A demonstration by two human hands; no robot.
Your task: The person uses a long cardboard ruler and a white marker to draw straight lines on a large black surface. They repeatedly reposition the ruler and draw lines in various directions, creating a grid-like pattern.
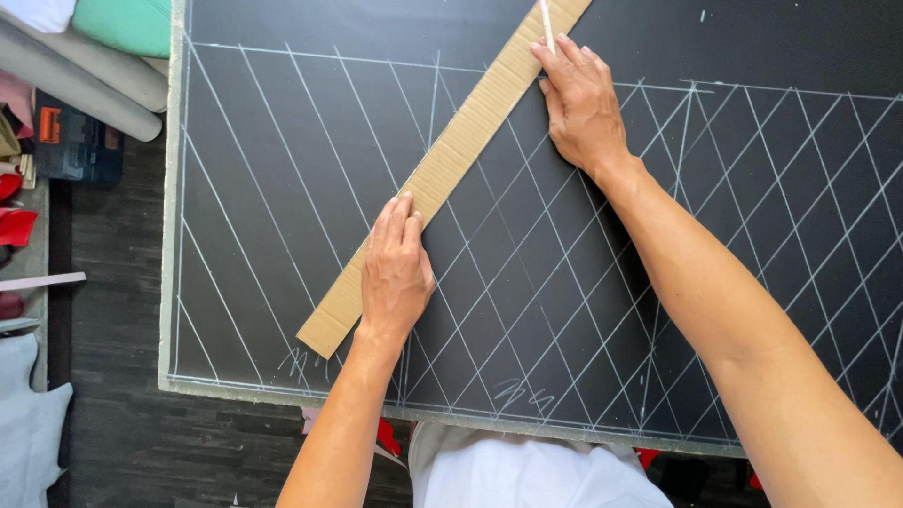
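Note:
A long brown cardboard strip (461,150) lies diagonally on a black sheet (273,122) marked with crossing white chalk lines. My left hand (395,273) presses flat on the strip's lower part, fingers together. My right hand (578,103) rests on the sheet beside the strip's upper end and holds a thin white chalk stick (546,23) that runs along the strip's edge.
The sheet covers a table whose near edge (451,414) runs across the bottom. At the left are grey rolls (85,80), green fabric (127,23), red scraps (14,226) and a dark case (75,146) over dark floor. White cloth (527,475) hangs below.

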